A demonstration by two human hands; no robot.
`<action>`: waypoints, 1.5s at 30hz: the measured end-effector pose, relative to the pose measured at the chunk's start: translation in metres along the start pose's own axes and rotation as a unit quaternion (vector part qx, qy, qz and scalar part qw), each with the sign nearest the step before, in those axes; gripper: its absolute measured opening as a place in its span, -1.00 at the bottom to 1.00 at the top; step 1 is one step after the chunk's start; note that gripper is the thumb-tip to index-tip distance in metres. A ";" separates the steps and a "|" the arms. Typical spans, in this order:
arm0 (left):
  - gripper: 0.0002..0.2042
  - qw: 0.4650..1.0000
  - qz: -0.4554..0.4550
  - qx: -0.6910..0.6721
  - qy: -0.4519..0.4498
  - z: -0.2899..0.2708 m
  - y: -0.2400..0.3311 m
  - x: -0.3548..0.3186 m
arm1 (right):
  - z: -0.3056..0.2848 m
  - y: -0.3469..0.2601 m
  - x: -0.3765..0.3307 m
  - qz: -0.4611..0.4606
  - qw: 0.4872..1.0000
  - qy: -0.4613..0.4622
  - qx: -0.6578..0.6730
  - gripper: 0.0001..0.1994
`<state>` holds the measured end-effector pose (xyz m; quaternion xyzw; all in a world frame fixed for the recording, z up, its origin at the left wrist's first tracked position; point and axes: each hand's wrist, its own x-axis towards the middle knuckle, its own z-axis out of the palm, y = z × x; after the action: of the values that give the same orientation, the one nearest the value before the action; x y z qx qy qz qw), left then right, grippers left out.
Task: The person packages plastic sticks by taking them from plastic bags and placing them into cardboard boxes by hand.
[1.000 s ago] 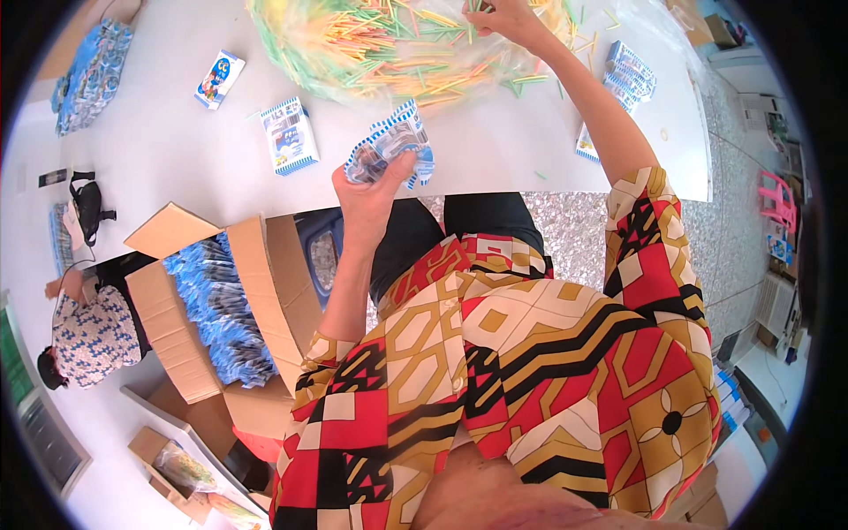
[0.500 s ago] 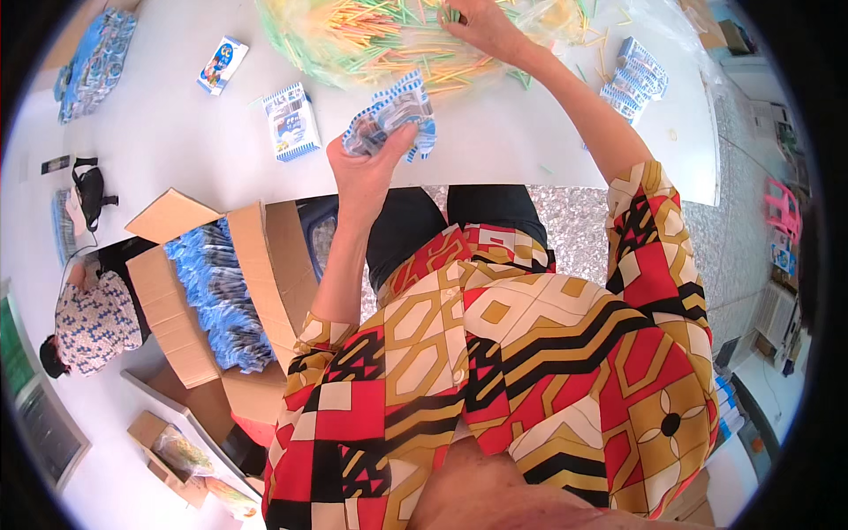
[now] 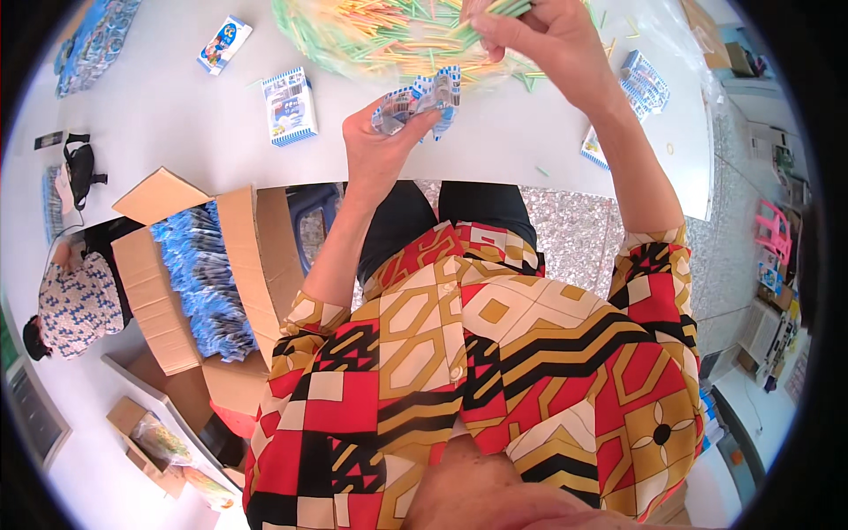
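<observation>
My left hand (image 3: 378, 152) grips a small blue-and-white striped plastic packet (image 3: 447, 87) above the white table. The packet's upper side stands partly spread, crumpled at the edges. To the right and a bit farther off, my right hand (image 3: 565, 55) pinches a small bunch of thin greenish sticks (image 3: 508, 7) over the pile's near right side. That pile of thin green, yellow and orange sticks (image 3: 397, 40) lies on a clear plastic sheet at the table's far side. The bunch is apart from the packet.
A striped packet (image 3: 290, 106) and a small blue-and-white box (image 3: 224, 44) lie left on the table (image 3: 530, 141). Flat packets (image 3: 645, 84) are fanned at right. Beside my left arm stands an open cardboard box (image 3: 146, 283) full of blue packets. Another person (image 3: 81, 305) is at far left.
My right hand has come nearer and to the right from the pile, with sticks showing between its fingers. My left hand has shifted slightly right with the packet, whose top now looks more spread.
</observation>
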<state>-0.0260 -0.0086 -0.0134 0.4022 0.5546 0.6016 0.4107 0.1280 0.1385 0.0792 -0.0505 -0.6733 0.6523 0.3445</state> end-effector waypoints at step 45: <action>-0.76 0.997 0.001 -0.022 -0.073 0.005 0.005 -0.003 | 0.004 -0.004 -0.029 0.079 0.960 -0.040 -0.267 -0.92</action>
<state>-0.0209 -0.0103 -0.0082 0.4361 0.5093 0.5834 0.4583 0.1493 0.1191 0.0716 -0.1675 -0.8302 0.4750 0.2390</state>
